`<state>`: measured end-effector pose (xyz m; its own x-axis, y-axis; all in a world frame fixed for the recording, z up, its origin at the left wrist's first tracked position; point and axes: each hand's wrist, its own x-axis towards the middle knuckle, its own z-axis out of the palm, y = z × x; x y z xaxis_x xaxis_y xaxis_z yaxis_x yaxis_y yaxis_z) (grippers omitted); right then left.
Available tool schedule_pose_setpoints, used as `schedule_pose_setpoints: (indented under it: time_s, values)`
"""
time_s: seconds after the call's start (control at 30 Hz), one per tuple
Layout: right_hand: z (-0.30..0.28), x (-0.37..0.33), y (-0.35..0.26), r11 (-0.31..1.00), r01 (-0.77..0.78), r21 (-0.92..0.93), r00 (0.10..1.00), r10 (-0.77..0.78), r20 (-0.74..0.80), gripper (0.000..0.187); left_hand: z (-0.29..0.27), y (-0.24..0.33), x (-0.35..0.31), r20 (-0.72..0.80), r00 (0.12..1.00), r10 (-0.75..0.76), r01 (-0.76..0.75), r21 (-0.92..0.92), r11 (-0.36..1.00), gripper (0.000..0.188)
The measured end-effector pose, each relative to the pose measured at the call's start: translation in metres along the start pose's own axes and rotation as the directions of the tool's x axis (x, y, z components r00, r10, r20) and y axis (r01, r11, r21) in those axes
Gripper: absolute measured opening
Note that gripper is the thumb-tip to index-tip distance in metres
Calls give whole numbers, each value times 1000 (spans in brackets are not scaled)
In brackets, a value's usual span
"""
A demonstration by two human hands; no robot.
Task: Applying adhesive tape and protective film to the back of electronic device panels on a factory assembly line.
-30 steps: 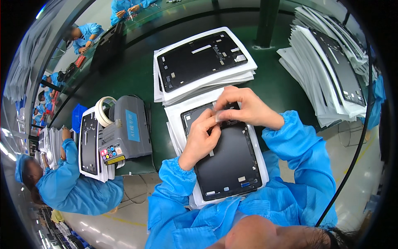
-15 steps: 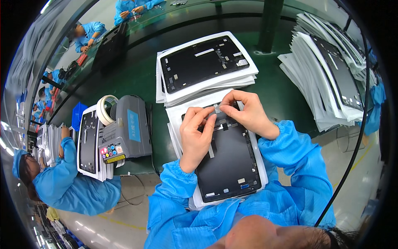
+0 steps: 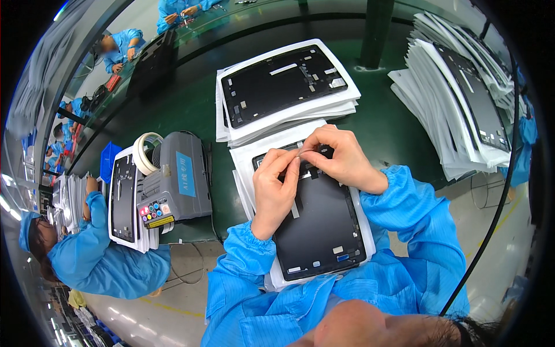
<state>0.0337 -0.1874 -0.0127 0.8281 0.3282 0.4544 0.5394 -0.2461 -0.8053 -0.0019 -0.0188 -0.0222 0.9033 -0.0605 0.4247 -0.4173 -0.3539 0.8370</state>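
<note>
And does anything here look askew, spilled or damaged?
The sheet stack at far right fans out unevenly, though fisheye bending may exaggerate it. No spill shows, nor clear damage on the nearest black panel.

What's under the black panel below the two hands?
White sheets stick out past the edges of the black panel. What lies beneath its middle is covered, so I can't tell.

Tabletop (image 3: 179,113): dark green, slightly glossy. Dark post (image 3: 377,34) stands upright at its far side. Floor (image 3: 124,318): pale, reflective, marked with a yellow line (image 3: 180,311). Grey frame (image 3: 79,56) at left; strip light (image 3: 60,10) lit at upper left.
</note>
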Motion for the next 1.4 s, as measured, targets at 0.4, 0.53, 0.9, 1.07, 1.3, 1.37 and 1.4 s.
schedule_pose_setpoints:
  time_s: [0.4,0.53,0.9,1.07,1.3,1.37,1.4]
  values:
    - [-27,8,19,977,-139,161,987,149,-52,14,1,1,8,126,990,-60,59,7,998,23]
    - [-48,18,32,985,-171,16,969,165,183,12,5,5,7,371,922,114,-211,232,950,27]
    - [-36,20,39,966,-63,-250,957,129,260,10,12,2,6,415,903,110,-264,335,904,28]
    - [-36,20,38,965,-42,-258,955,115,274,9,12,2,5,421,900,115,-272,334,902,27]
    - [-34,20,40,958,-20,-285,955,103,279,8,13,2,6,405,908,108,-251,320,914,29]
    - [-34,21,40,957,-10,-291,955,95,279,8,12,2,6,405,908,105,-249,322,914,28]
    - [-34,21,40,956,-8,-292,956,93,278,8,12,3,6,405,908,104,-248,323,913,28]
